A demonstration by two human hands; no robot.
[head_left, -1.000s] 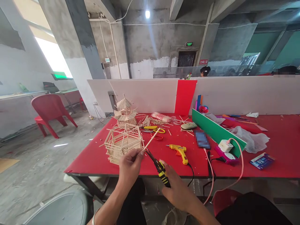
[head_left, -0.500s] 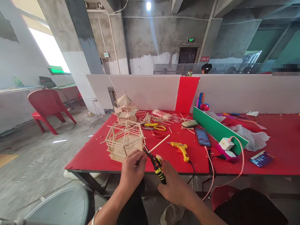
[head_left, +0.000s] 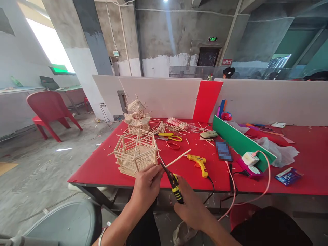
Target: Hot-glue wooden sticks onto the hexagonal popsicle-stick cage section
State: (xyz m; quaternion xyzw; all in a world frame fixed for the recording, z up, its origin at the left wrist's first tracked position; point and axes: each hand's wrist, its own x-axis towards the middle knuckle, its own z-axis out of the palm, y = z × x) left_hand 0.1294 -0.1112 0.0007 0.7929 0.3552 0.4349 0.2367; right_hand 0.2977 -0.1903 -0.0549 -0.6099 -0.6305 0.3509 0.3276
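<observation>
One wooden stick (head_left: 178, 158) slants forward and right from the left hand (head_left: 148, 182).

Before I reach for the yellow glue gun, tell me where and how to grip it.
Best by the handle, probably from the near right: the glue gun lies on its side on the table, handle slanting toward you, nozzle pointing left. Grip above the cord at the handle's lower end and avoid the nozzle, which may be hot. Your right hand holds pliers.
</observation>
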